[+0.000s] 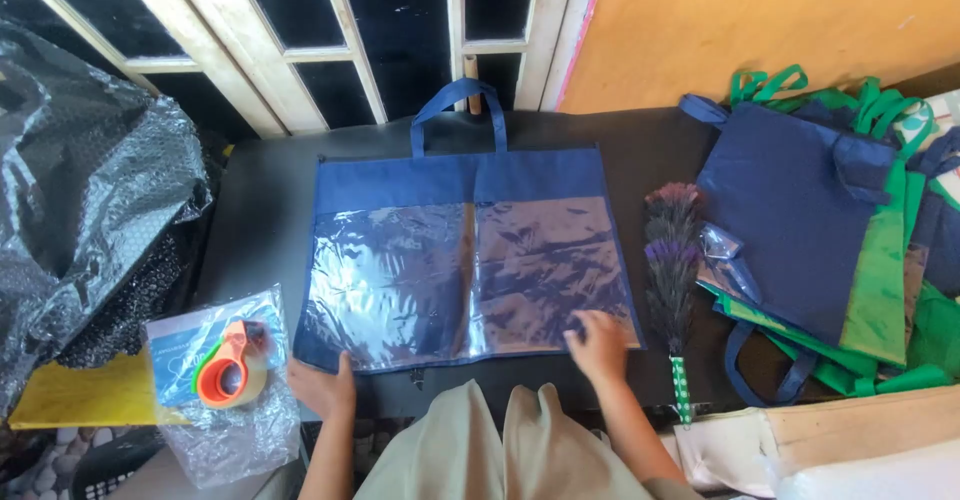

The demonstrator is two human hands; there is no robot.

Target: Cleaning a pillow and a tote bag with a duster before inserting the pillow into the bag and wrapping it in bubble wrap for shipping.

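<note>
1. Hands first — the left hand (322, 385) grips the lower left corner of a flat blue fabric bag with a clear plastic front panel (470, 260); its thumb lies on top of the corner, the other fingers are hidden, so I cannot tell how they sit.
2. The right hand (600, 345) rests palm down on the bag's lower right part, fingers spread lightly on the plastic, pinching nothing.
3. The bag lies flat in the middle of a dark grey table (255, 230), its blue loop handle pointing away from the person.
4. Just right of the bag lies a dark feather duster with a green dotted handle (672, 260); beyond it, a stack of blue and green fabric bags (810, 230).
5. Left of the bag — an orange tape dispenser (232, 365) on a clear plastic packet (225, 430), near a sheet of bubble wrap (80, 180).
</note>
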